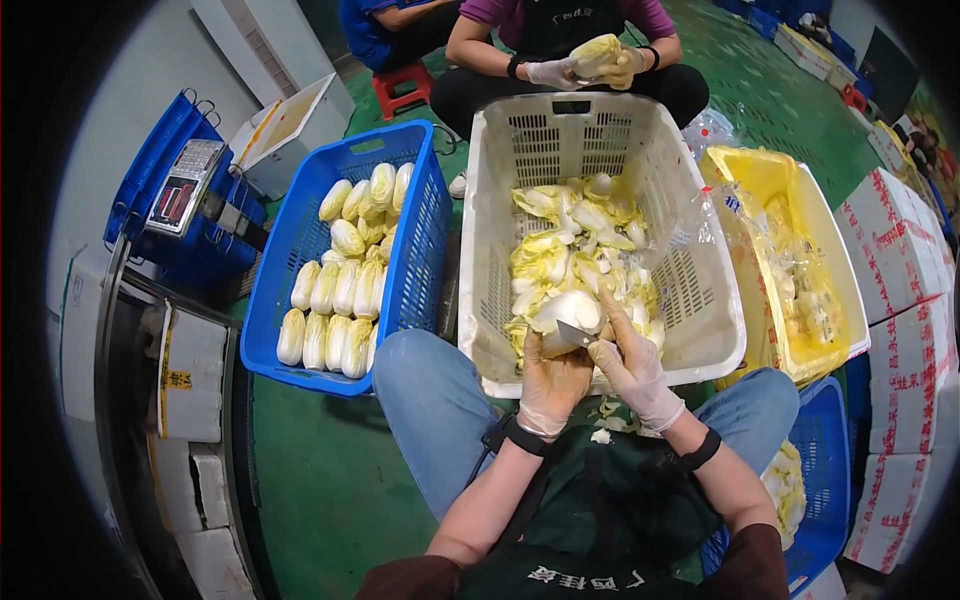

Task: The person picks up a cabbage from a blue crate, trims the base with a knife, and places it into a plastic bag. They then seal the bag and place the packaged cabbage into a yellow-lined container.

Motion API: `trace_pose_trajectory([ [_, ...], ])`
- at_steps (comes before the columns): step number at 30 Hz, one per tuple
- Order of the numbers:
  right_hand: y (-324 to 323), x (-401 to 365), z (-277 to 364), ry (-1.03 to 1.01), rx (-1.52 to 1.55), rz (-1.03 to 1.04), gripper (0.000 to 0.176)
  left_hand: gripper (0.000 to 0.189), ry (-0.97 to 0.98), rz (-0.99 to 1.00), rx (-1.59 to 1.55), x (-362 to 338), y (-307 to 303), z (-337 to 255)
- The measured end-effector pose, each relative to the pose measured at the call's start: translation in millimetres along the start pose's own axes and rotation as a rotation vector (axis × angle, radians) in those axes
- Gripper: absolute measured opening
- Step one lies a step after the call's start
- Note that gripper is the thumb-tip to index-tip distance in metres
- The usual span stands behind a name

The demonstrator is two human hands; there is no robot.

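Note:
My gloved left hand is wrapped around a napa cabbage, its pale cut base turned up towards me. In my gloved right hand is a knife, its blade lying against the near side of the cabbage's base. Both hands are over the near rim of a white plastic crate. Loose yellow-white cabbage leaves and trimmings lie in that crate, below and beyond my hands.
Left of the white crate, a blue crate holds rows of trimmed cabbages. A yellow-lined box and stacked white cartons stand right. Across from me, a seated person's gloved hands hold another cabbage.

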State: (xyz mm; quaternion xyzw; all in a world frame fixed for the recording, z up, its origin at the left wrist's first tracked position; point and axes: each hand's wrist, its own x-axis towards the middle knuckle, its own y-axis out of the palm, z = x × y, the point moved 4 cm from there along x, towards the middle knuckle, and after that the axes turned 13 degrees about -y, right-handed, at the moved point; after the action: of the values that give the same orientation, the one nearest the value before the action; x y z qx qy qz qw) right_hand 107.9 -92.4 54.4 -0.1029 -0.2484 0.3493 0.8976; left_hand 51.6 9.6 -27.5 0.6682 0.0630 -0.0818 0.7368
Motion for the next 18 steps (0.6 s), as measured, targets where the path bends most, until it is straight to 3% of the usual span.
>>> trace_pose_trajectory([
  [8,-1.8,2.4,-11.3,-0.032,0.105,-0.026,0.066,0.071,0.003,0.017,0.038,-1.6,0.7,-0.4],
  [10,-6.1,3.5,-10.8,-0.043,0.086,-0.016,0.066,0.081,0.004,-0.021,0.008,0.2,-2.3,-0.9],
  [13,-11.7,3.5,-42.4,0.083,-0.017,0.069,0.061,0.071,0.04,0.0,0.015,0.8,-6.4,0.2],
  [15,-40.5,4.7,-118.2,0.176,0.172,-0.437,0.056,0.072,0.023,-0.005,0.025,-15.7,7.7,0.1],
  [16,-50.0,-0.7,-131.5,0.177,0.17,-0.449,0.056,0.072,0.01,-0.008,0.032,-21.8,13.4,-0.5],
  [18,-65.7,4.7,-143.1,0.196,-0.041,-0.282,0.054,0.071,0.062,0.007,0.068,-16.4,15.1,-6.3],
])
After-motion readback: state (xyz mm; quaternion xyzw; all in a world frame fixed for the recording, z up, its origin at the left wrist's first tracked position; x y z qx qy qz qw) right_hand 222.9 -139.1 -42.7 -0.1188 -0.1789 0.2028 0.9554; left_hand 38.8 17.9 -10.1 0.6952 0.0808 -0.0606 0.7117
